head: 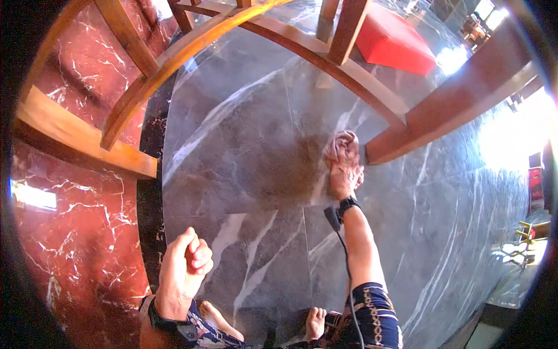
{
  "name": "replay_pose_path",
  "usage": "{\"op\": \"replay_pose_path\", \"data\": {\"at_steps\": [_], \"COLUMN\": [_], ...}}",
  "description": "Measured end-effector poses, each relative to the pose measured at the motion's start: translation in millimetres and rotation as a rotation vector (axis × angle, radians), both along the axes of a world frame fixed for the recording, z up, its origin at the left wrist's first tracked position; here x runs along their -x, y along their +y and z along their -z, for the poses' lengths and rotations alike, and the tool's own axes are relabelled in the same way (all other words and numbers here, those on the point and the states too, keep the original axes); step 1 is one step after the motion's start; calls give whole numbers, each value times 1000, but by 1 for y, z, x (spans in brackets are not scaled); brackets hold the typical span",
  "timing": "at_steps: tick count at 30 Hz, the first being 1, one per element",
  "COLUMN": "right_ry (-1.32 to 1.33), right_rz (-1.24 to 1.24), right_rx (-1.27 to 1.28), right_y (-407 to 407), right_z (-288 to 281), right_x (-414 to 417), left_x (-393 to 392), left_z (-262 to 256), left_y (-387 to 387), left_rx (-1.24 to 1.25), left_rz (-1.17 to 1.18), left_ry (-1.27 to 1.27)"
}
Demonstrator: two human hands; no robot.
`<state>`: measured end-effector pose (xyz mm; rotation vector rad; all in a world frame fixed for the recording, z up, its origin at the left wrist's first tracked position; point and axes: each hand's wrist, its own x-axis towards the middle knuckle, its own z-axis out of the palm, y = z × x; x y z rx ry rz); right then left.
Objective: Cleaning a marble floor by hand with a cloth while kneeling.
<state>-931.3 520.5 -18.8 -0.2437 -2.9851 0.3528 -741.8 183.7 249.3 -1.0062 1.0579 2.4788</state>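
My right hand [344, 171] presses a crumpled pinkish cloth [346, 138] flat against the grey veined marble-look floor [244, 165]. Its fingers lie over the cloth, close beside the foot of a thick brown wooden leg [392, 139]. My left hand [187, 261] is raised above the floor near my knees, fingers curled in, with nothing visible inside. Each wrist wears a black band, and a dark cable [347, 261] runs from the right one along the forearm.
A wooden frame with curved rails [301, 39] arches across the front. On the left, red veined stone [87, 244] meets a black border strip [150, 205]. A red block-shaped object [392, 39] sits beyond the frame. My bare feet [314, 323] are below.
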Motion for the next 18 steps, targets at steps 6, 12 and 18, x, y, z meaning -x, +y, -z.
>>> {"op": "replay_pose_path", "data": {"at_steps": [6,12,18], "right_ry": [-202,68,-498], "right_rz": [-123,-380,-568], "right_rx": [-17,396,489], "right_y": [119,90,-73], "right_z": [-2,-111,-108], "right_x": [-104,-167,-252], "left_x": [1,-15,-22], "left_z": [-10,-18,14], "left_y": [24,33,42], "left_rx": [-10,55,80], "left_rz": [69,160,144], "left_ry": [95,157,67]}}
